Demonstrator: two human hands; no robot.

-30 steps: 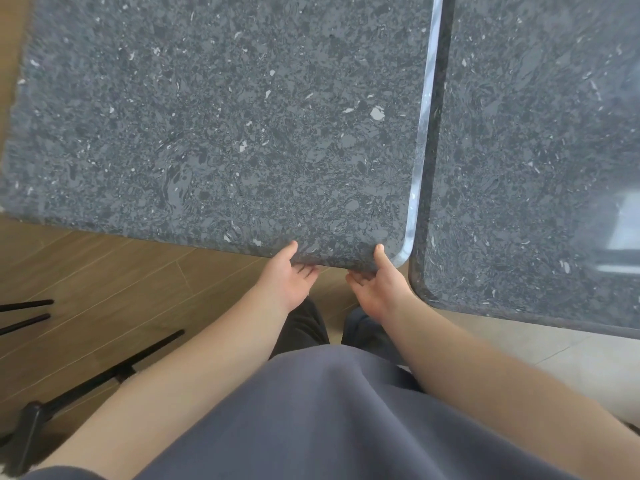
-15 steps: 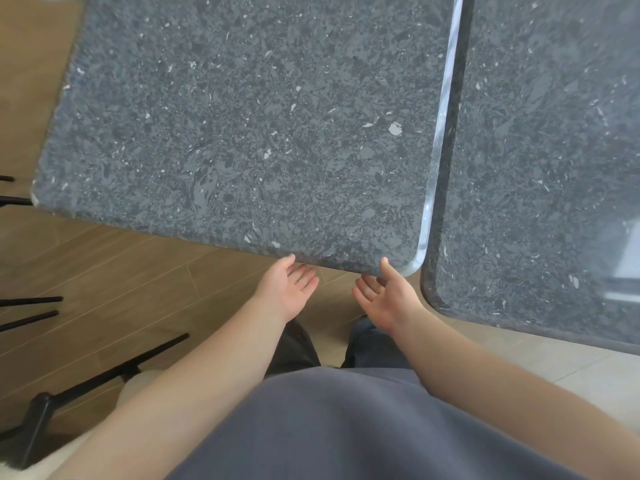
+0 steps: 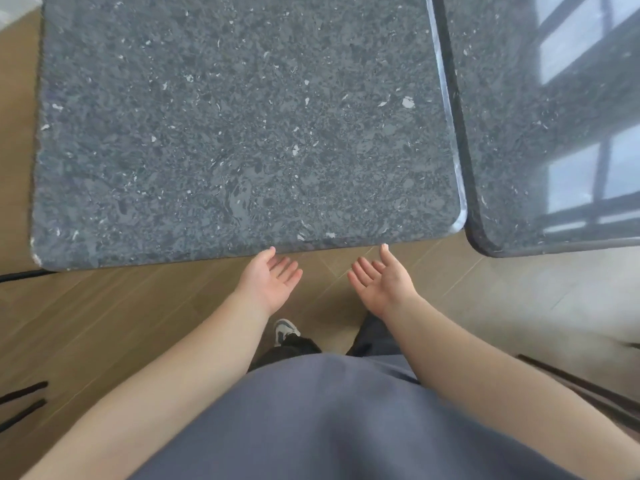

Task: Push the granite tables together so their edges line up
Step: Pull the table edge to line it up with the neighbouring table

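A dining or café-like room: granite tables (image 3: pixel 242 133), wood-plank floor (image 3: pixel 104 323), black chair legs (image 3: pixel 20 400).

Wood-grain plank flooring (image 3: pixel 104 323) covers the left and middle of the view, its boards running on a diagonal. To the right it meets a paler, stone-like tiled floor (image 3: pixel 540 306) with faint joint lines. A black-and-white sneaker (image 3: pixel 284 331) stands on the wooden boards, with dark trouser legs (image 3: pixel 372 337) above it and a grey-blue shirt (image 3: pixel 339 420) filling the lower centre. Thin black bars (image 3: pixel 21 401), perhaps furniture legs, cross the lower left edge; another black strip (image 3: pixel 20 274) lies at the left edge higher up. A dark brown rail (image 3: pixel 581 386) slants across the lower right corner.
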